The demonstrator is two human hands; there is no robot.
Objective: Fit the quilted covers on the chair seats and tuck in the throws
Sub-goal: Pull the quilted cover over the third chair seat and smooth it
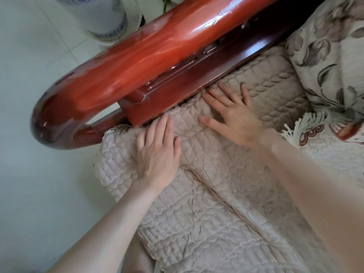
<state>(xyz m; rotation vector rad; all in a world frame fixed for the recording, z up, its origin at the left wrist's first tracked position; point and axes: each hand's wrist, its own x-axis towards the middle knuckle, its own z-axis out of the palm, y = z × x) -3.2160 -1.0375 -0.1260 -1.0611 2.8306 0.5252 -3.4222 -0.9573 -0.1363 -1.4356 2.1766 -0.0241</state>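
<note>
A beige quilted cover (206, 203) with a lace edge lies wrinkled over the chair seat. My left hand (157, 150) presses flat on its left part, fingertips at the foot of the red wooden armrest (137, 62). My right hand (234, 113) lies spread on the cover further back, fingers straight and pointing at the gap under the armrest panel. A floral throw (332, 62) with a white fringe is bunched at the right, on the seat's back part.
A blue-and-white porcelain vase (102, 16) stands on the pale tiled floor (39, 134) just beyond the armrest. The glossy curved armrest end bulges out at the left. My knee shows below the cover's front edge.
</note>
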